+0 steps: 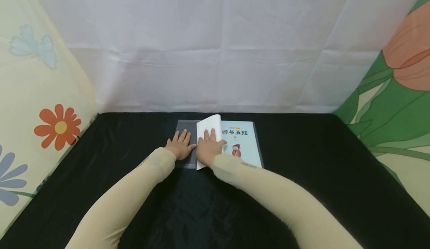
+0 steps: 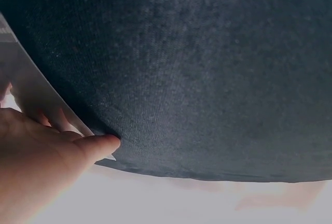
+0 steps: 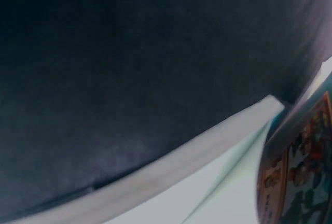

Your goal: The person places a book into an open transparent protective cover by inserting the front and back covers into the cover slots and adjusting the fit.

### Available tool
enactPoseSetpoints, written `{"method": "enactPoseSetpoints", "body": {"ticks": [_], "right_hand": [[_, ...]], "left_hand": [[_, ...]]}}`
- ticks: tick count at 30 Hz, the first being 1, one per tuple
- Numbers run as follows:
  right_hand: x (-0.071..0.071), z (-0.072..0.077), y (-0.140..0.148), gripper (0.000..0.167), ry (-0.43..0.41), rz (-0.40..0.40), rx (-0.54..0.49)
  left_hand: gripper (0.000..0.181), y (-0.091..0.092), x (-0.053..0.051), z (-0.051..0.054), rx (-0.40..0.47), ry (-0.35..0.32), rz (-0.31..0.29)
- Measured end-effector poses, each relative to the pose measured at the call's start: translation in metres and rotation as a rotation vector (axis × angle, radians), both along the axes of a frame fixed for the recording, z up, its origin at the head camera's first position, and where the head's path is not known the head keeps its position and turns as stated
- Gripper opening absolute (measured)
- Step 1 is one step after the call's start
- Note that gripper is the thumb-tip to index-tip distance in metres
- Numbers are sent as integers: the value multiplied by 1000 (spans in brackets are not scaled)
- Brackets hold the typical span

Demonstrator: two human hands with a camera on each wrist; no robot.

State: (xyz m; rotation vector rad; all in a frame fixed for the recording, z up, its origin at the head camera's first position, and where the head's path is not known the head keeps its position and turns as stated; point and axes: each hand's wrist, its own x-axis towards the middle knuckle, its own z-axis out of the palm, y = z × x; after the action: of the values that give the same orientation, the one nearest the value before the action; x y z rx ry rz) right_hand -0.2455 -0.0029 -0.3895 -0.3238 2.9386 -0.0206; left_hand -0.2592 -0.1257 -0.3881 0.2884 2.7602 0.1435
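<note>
A book with a light blue front cover point(image 1: 246, 144), printed with black characters and a small figure in red, lies on the black table. A white sheet point(image 1: 211, 123) stands partly raised along its left side. Left of it a clear plastic cover point(image 1: 188, 124) is spread flat. My left hand point(image 1: 180, 146) rests on this plastic, fingers spread; the left wrist view shows the thumb at the plastic's edge. With fingers extended, my right hand point(image 1: 208, 149) presses on the white sheet. The right wrist view holds the book's page edges point(image 3: 171, 175) and a coloured picture point(image 3: 301, 175), but no hand.
Black cloth point(image 1: 309, 159) covers the table around the book. Behind it hangs a creased white curtain point(image 1: 215, 55). Flower-printed cloth panels stand at the left point(image 1: 20, 92) and right point(image 1: 403, 122).
</note>
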Motion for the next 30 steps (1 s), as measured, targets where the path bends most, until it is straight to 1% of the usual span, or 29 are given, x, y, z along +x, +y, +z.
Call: {"method": "enactPoseSetpoints", "body": {"ticks": [6,15,18,27,30], "right_hand": [[1,-1,-2,49,16,-11,30],[6,5,-7,47,34,-18,50],[7,6,-7,47,49,-16,52],[2,3,-9,48,41,-15,89],[0,1,-9,48,47,-18,86]], "left_hand": [[64,1,0,1,8,2,1],[64,0,0,1,-11,-12,12],[64,0,0,1,-2,-10,17],[64,0,-1,0,0,-4,18],[64,1,-1,0,-3,-2,20]]}}
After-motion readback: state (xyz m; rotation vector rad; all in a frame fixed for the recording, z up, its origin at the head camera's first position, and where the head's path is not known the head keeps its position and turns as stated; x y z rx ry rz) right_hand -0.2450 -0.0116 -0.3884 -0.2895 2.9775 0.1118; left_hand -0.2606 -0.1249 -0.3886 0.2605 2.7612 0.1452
